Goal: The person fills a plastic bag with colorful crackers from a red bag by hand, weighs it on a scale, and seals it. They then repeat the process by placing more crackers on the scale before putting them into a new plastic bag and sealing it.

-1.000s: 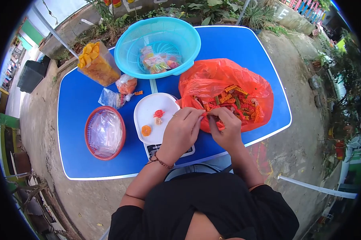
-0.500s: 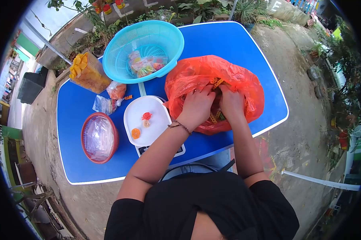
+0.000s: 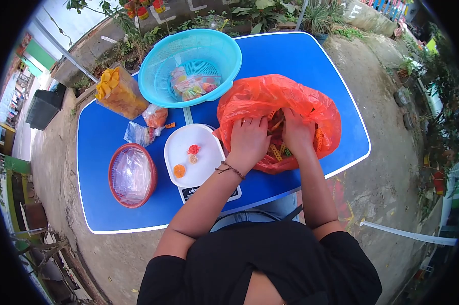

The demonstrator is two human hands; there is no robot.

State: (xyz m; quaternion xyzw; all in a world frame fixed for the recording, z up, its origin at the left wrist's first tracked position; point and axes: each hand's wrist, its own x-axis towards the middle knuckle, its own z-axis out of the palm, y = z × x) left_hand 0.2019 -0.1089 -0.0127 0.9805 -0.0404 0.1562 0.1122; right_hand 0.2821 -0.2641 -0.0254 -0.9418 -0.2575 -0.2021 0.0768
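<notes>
A crinkled red plastic bag (image 3: pixel 270 91) lies with its mouth spread, holding orange-yellow and green snack pieces (image 3: pixel 275 151). My left hand (image 3: pixel 249 140) reaches over the left side of the bag's mouth, fingers stretched out and a ring showing. Across the opening, my right hand (image 3: pixel 298 134) points its extended fingers into the bag, touching the inner side; some of its fingers are partly hidden. Beside my left forearm is a white kitchen scale (image 3: pixel 204 173), its tray bearing a red piece (image 3: pixel 193 149), a pale piece (image 3: pixel 193 159) and an orange piece (image 3: pixel 179 171).
A turquoise colander (image 3: pixel 153 76) holds filled clear packets (image 3: pixel 191 84). To its left are a container of yellow chips (image 3: pixel 121 94) and small plastic bags (image 3: pixel 153 119). A red-brown basket (image 3: pixel 152 185) contains clear plastic bags. All stand on the blue table (image 3: pixel 99 213).
My hands have moved apart at the bag's mouth, showing more of the pieces inside. The whole view has shifted slightly.
</notes>
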